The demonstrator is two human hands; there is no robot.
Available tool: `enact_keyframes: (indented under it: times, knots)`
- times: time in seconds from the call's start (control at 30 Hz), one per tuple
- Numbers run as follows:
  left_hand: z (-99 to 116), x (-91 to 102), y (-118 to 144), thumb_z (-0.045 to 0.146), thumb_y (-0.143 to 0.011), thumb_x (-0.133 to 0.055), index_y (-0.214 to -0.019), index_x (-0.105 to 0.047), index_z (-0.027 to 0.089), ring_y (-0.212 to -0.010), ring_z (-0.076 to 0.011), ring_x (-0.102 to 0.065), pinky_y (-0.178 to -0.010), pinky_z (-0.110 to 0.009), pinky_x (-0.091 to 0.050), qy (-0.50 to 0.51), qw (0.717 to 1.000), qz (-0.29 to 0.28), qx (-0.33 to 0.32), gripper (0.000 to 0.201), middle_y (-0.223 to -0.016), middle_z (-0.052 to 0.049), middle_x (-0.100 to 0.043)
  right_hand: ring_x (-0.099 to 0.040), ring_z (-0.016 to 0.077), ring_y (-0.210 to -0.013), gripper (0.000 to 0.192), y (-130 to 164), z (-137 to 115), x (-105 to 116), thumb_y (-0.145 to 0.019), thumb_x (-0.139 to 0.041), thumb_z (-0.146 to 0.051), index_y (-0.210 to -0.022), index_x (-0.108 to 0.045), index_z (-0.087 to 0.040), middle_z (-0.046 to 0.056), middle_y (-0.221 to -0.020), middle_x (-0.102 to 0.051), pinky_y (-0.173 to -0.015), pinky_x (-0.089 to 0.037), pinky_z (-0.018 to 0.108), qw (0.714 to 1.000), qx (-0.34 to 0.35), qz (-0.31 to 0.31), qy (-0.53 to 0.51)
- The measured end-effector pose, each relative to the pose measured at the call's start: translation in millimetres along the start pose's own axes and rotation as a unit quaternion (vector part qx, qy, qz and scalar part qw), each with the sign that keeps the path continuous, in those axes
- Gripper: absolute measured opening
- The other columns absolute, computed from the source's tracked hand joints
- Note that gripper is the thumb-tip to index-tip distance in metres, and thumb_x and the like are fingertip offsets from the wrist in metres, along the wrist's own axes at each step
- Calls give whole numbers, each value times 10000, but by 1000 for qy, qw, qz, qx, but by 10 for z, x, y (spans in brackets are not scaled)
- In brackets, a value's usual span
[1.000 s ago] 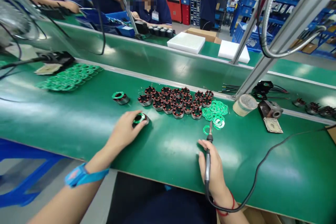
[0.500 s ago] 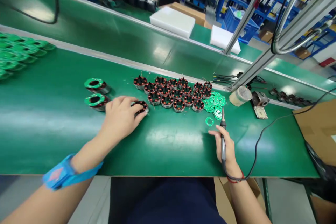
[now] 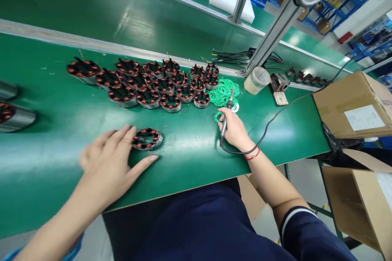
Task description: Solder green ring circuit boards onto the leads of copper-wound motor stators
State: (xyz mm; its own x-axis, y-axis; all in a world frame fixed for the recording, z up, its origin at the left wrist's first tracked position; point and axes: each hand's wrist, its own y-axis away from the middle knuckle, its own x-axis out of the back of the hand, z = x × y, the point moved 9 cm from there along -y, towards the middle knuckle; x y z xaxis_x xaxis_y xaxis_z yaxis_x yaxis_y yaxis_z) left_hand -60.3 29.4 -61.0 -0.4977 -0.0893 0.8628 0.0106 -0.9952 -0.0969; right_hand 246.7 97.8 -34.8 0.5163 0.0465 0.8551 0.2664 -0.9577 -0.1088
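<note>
A copper-wound motor stator lies on the green bench, apart from the cluster behind it. My left hand is at its left side, thumb and fingers spread; the fingertips reach its rim, and the thumb points past its near edge. In my right hand is a soldering iron, tip pointing away from me. The thumb and index finger of that hand are at a single green ring-shaped circuit board, partly covered by them. Just beyond is a pile of similar green boards.
Several stators stand in rows behind. To the right are a white tub, a metal soldering iron stand and a cardboard box. The iron's black cable crosses the bench. A metal post rises at the back.
The view has shifted right and closer. My left hand has brought the stator nearer the front edge and loosened around it. My right hand, with the iron, has reached the single green ring board.
</note>
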Motion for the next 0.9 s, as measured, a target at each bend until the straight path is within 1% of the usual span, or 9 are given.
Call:
enact_keyframes:
  times: [0.17,0.23,0.3,0.37,0.47,0.6,0.67,0.77,0.9]
  knots:
    - [362,-180,-328,656,-780,-650,-1349,-589,195,-1238,-422,-622,-1080,-579,-486,167,985,-49,-5,735,-1350,-177,-667,-669,228,-981,466,-23,-192,-132,-913,-584,-93,-1364,-582,-209,58,-1051,-746,-924,-550,388,998,54,-27,-19]
    - [573,-237,-419,610,-758,-693,-1316,-598,208,-1162,-378,-652,-1019,-513,-529,195,977,-79,-38,694,-1295,-144,-683,-688,224,-999,425,17,-230,-104,-953,-561,-117,-1366,-590,-216,54,-1067,-768,-930,-547,382,997,67,-13,-28]
    - [810,-290,-491,559,-762,-692,-1256,-638,214,-1138,-371,-644,-1030,-513,-507,171,975,-106,-98,605,-1227,-135,-688,-713,216,-986,391,91,-248,-32,-1007,-516,-167,-1387,-586,-223,44,-1056,-785,-924,-551,374,996,77,6,-39]
    - [1000,-349,-557,522,-759,-687,-1215,-683,225,-1144,-393,-615,-1068,-562,-459,120,972,-127,-154,544,-1184,-141,-677,-728,204,-927,372,192,-249,69,-1041,-501,-244,-1402,-588,-240,37,-1050,-790,-888,-567,361,995,79,31,-48]
    - [1142,-432,-659,500,-726,-707,-1208,-728,252,-1143,-425,-583,-1081,-620,-418,73,966,-159,-191,543,-1156,-147,-651,-723,191,-927,336,362,-232,256,-1046,-533,-351,-1357,-623,-261,44,-1121,-774,-875,-588,346,990,72,97,-75]
    - [1181,-482,-738,485,-694,-732,-1239,-723,269,-1123,-381,-610,-1087,-535,-454,143,950,-206,-185,586,-1184,-117,-635,-708,173,-927,211,534,-187,416,-1022,-589,-368,-1173,-661,-239,42,-1065,-763,-860,-590,325,964,76,187,-173]
    - [1163,-450,-766,508,-729,-712,-1275,-689,220,-1156,-366,-606,-1093,-507,-464,173,951,-187,-178,618,-1206,-125,-634,-702,170,-895,167,546,-110,398,-1007,-592,-359,-1091,-654,-229,35,-1005,-751,-839,-586,322,958,45,197,-205]
    - [1168,-380,-760,510,-831,-639,-1321,-626,115,-1200,-355,-586,-1094,-512,-469,160,958,-130,-200,630,-1235,-169,-634,-672,156,-783,164,508,1,318,-987,-575,-361,-1048,-633,-219,13,-904,-713,-745,-569,304,955,-14,179,-236]
    - [1222,-351,-693,475,-928,-575,-1356,-594,134,-1205,-321,-595,-1082,-496,-499,100,962,-85,-239,548,-1260,-167,-630,-635,136,-710,151,456,8,270,-941,-609,-348,-1021,-613,-220,-8,-865,-688,-676,-537,281,947,-30,156,-278]
